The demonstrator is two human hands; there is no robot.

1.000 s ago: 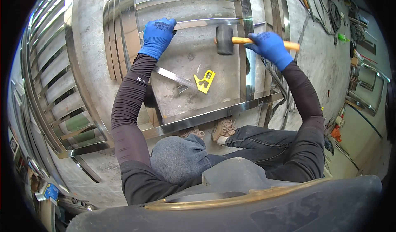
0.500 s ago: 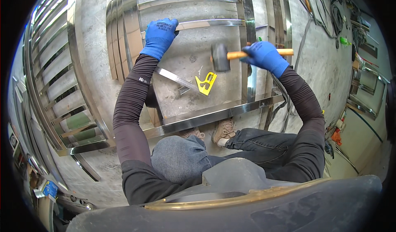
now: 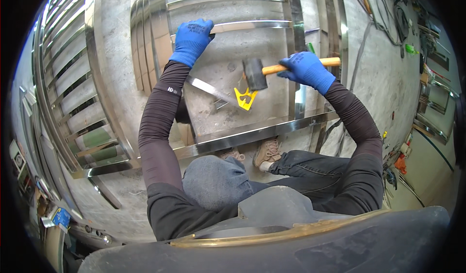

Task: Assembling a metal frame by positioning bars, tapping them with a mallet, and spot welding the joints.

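Concrete floor (image 3: 383, 78) fills the view, strewn with polished steel work: a big frame of flat stainless bars (image 3: 252, 134) lies across it, with a slatted panel (image 3: 73, 108) off to the left and cables and small tools scattered along the far right. Inside the frame, a shiny crossbar (image 3: 247, 26) runs left to right at the far side, its long axis nearly level across the picture. The left hand (image 3: 191, 40), in a blue glove, is closed over the left end of that crossbar, pinning it. The right hand (image 3: 306, 69), also blue-gloved, is wrapped tight around the wooden handle of a rubber mallet (image 3: 254, 74); the handle points right, and the black head hangs to the left of the hand, just nearer than the crossbar and apart from it. So the bar lies on the far side of the mallet head, with the left hand touching it and the right hand's tool close by. Nearer, a loose steel strip (image 3: 208, 91) lies slanted on the concrete, and just beside the mallet head sits a small yellow plastic piece (image 3: 245, 98). The person's shoe (image 3: 266, 152) shows under the near bar.
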